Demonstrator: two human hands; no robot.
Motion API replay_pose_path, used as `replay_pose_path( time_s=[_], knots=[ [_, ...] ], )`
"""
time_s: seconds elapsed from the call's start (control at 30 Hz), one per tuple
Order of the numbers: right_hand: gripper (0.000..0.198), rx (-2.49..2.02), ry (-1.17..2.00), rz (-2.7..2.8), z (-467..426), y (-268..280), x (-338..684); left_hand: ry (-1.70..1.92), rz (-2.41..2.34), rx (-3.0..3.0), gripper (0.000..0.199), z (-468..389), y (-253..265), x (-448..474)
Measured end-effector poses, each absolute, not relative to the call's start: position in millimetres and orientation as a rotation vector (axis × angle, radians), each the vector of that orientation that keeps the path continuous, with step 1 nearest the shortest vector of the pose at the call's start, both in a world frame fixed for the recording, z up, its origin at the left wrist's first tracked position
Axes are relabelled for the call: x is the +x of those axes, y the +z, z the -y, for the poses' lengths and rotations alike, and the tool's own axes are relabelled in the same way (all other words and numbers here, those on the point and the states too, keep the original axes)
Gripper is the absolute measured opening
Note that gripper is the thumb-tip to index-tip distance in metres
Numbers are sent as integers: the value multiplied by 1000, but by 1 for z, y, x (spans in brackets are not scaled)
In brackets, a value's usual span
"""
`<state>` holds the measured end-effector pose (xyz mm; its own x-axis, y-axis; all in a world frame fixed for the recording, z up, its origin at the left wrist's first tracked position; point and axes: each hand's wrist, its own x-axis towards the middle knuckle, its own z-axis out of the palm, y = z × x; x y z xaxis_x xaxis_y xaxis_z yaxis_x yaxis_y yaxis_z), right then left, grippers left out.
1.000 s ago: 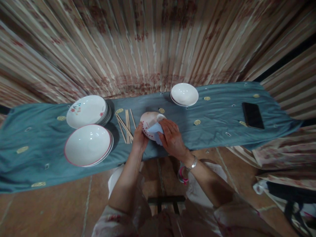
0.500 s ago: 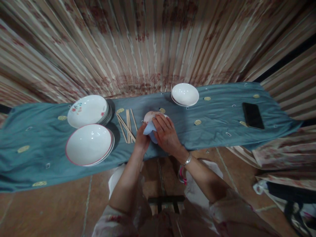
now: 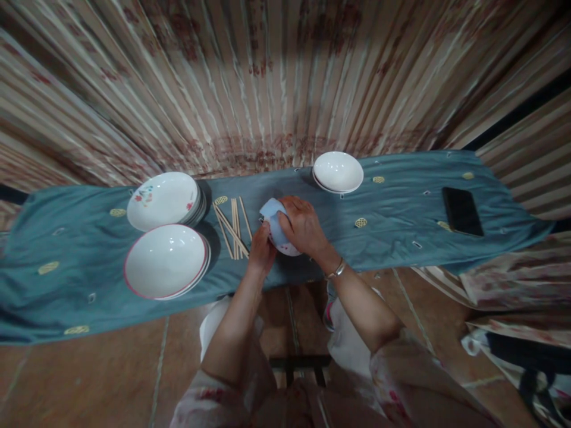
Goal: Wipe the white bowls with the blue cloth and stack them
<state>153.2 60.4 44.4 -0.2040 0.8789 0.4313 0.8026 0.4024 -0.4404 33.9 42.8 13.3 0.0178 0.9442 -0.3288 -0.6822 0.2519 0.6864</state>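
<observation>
Over the near middle of the table, my left hand (image 3: 262, 249) grips a small white bowl (image 3: 289, 250) with pinkish marks on its outside. The bowl is tilted and mostly covered by my hands and a light blue cloth (image 3: 277, 230). My right hand (image 3: 304, 227) is closed on the cloth and presses it against the bowl, fingers curled over the far side. To the left of my hands lie several wooden chopsticks (image 3: 235, 229), some crossed.
At left stand a stack of floral plates (image 3: 165, 199) and a stack of red-rimmed bowls (image 3: 164, 261). Small white bowls (image 3: 338, 171) are stacked at the back. A black phone or tablet (image 3: 463, 211) lies right on the teal tablecloth (image 3: 392, 226). A pleated curtain (image 3: 276, 89) hangs behind.
My right hand has turned and moved up around the bowl's far side with the cloth. The bowl has tilted, so its patterned outside now shows at the near side.
</observation>
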Motion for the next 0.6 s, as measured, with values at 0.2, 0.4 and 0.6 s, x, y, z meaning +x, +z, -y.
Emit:
replay_pose_path(
  time_s=[0.2, 0.4, 0.6],
  knots=[
    [34, -1428, 250, 2053, -77, 41, 158, 1286, -855, 377, 17, -42, 15, 36],
    [34, -1551, 499, 1897, -85, 42, 165, 1289, -844, 379, 18, -41, 18, 36],
    [38, -1603, 791, 1610, -95, 35, 184, 1279, -858, 354, 17, -40, 18, 35]
  ],
)
